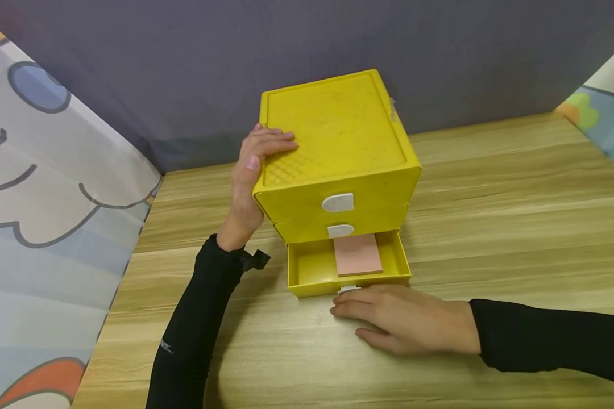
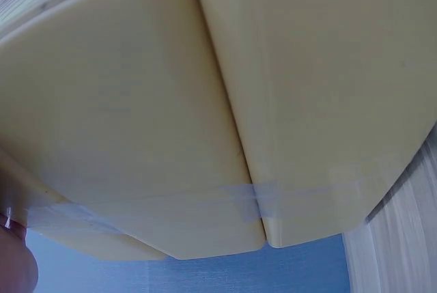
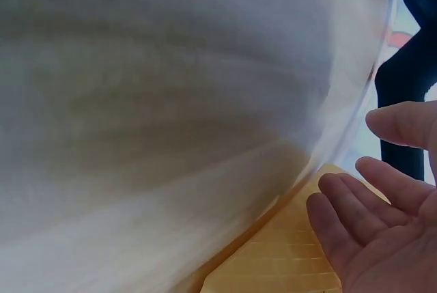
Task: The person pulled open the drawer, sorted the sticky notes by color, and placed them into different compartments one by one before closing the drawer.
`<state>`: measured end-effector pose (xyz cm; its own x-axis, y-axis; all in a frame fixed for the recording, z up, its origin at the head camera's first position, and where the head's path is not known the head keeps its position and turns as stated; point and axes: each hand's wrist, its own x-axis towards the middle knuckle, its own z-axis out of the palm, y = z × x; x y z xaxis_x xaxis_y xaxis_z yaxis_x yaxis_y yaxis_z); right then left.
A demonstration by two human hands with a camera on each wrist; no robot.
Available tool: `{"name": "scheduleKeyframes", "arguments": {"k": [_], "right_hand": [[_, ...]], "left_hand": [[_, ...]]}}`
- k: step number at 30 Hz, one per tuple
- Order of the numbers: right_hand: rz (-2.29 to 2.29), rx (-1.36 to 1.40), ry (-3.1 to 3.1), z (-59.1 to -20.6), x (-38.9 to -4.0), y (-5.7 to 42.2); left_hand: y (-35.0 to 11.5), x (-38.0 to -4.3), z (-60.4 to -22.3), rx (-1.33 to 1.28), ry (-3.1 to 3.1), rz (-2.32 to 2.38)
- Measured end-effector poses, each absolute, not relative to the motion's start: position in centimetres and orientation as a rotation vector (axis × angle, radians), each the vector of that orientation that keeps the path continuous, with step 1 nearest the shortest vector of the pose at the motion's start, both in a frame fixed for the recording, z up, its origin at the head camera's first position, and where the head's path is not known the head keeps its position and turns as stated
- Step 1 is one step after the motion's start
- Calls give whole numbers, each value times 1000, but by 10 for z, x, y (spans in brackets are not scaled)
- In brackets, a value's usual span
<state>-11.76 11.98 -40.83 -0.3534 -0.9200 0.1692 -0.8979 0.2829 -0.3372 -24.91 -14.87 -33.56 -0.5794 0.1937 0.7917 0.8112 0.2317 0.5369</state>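
Note:
A yellow drawer unit [image 1: 337,128] stands on the wooden table, its two upper drawers closed. Its bottom drawer [image 1: 309,270] is pulled out, with a pink pad of paper [image 1: 358,255] lying inside. My left hand [image 1: 256,170] rests against the unit's upper left edge, fingers lying over the top. Stacked drawer sides [image 2: 136,115] fill the left wrist view. At the drawer front, my right hand [image 1: 399,318] has its fingertips beside the white handle [image 1: 349,288]; whether they touch it is unclear. Loosely bent fingers [image 3: 348,204] show in the right wrist view, holding nothing.
White handles [image 1: 337,202] mark the upper drawers. Behind the unit rises a dark grey panel [image 1: 210,74]. Printed cartoon cloth [image 1: 56,216] borders the table's left edge, with more at the right. Wooden tabletop [image 1: 501,227] extends on both sides of the unit.

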Motion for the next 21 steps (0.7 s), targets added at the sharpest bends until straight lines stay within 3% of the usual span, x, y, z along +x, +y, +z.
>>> {"name": "scheduleKeyframes", "arguments": {"k": [21], "right_hand": [[-629, -1466, 2532, -411, -167, 101]], "left_hand": [[-151, -245, -336, -913, -1922, -1368]]}}
